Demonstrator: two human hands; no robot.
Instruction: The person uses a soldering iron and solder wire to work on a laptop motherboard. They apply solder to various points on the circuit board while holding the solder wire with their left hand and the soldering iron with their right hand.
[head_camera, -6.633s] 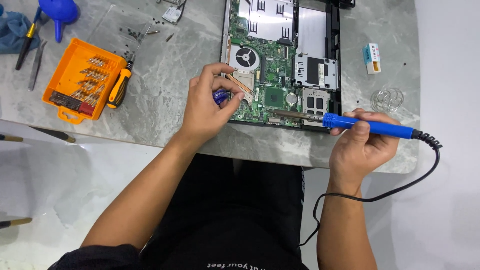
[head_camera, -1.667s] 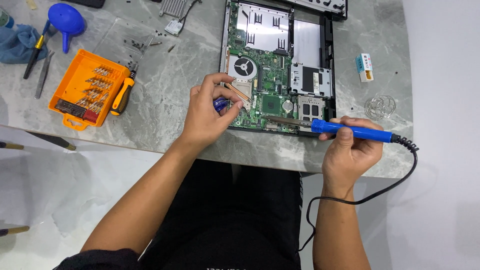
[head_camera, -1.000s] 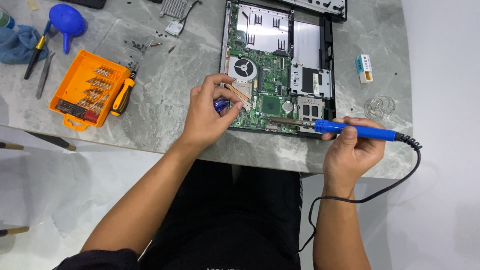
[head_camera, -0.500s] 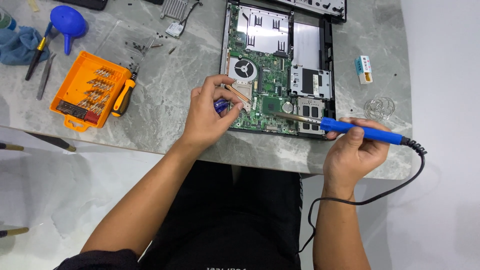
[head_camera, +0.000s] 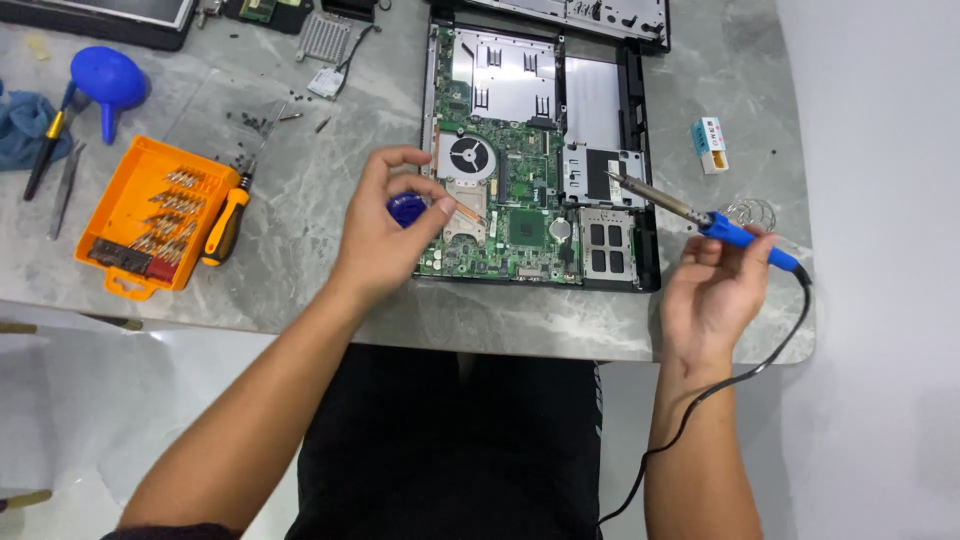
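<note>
Overhead view of a grey marbled stone worktop (head_camera: 300, 200) with an opened black laptop chassis (head_camera: 645, 130) lying on it, its green circuit board (head_camera: 520, 200) and round cooling fan (head_camera: 469, 158) exposed. The left hand (head_camera: 385, 235) hovers at the left edge of the board, thumb and forefinger curled into a pinch around a small round dark-blue object (head_camera: 407, 208); the remaining fingers arch loosely above it. The right hand (head_camera: 715, 290) sits at the lower right corner of the chassis, fingers closed in a pen grip on the blue-handled soldering iron (head_camera: 745, 240), whose metal tip points up and left, ending over the right part of the chassis; whether the tip touches it cannot be told. A black cable (head_camera: 770, 350) trails from the handle down past the wrist. To the left lie an orange plastic tray of screwdriver bits (head_camera: 140, 220), an orange-handled screwdriver (head_camera: 228, 222) touching its right side, and a blue rubber air-blower bulb (head_camera: 108, 78) farther up
</note>
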